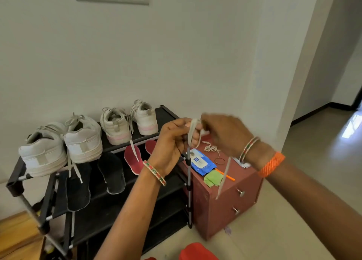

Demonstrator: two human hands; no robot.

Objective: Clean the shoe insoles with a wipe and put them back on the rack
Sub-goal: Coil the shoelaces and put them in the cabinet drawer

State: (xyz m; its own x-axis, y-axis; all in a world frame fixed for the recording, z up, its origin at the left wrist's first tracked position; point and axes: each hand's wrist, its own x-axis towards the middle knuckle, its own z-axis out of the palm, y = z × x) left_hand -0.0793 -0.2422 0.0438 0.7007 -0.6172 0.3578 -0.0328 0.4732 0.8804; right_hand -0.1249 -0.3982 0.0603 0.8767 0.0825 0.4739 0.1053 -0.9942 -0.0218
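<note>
Both hands are raised in front of the black shoe rack. My left hand and my right hand both pinch a pale shoelace; one end of it hangs down past the right wrist to about the cabinet front. On the rack's second shelf lie two black insoles and two red insoles. A blue pack of wipes lies on the red-brown cabinet to the right of the rack.
Two pairs of white sneakers stand on the rack's top shelf. On the cabinet also lie a second coiled lace, a green cloth, an orange pen and a ring. A doorway opens at right. Something red sits at the bottom edge.
</note>
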